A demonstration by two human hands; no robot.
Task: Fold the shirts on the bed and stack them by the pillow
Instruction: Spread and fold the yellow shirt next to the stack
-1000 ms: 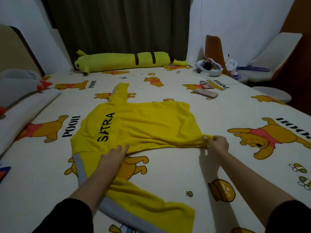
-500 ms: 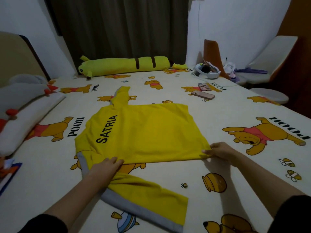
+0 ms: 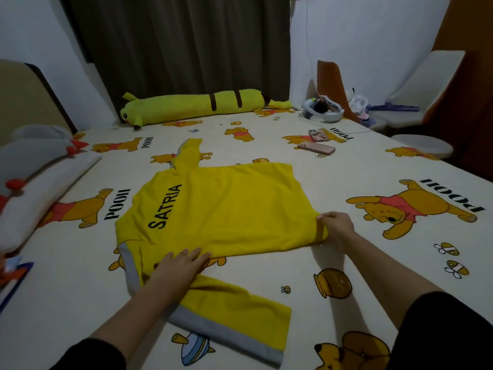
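A yellow shirt (image 3: 226, 206) with grey trim and the black word SATRIA lies back-up in the middle of the bed (image 3: 266, 263). One sleeve points toward the far side, the other lies toward me. My left hand (image 3: 181, 265) rests flat, fingers spread, on the shirt's near edge by the near sleeve. My right hand (image 3: 336, 225) pinches the shirt's right hem corner. A grey-white pillow (image 3: 34, 188) lies at the left edge of the bed.
A long yellow plush bolster (image 3: 192, 105) lies along the far side by the curtain. Two phones (image 3: 317, 142) and a white headset (image 3: 322, 110) sit at the far right of the bed. White chairs (image 3: 421, 84) stand beyond the right edge.
The shirt's near edge has been smoothed flatter. My left hand slid from the shoulder seam to the near edge, and my right hand lifted slightly while pinching the hem corner.
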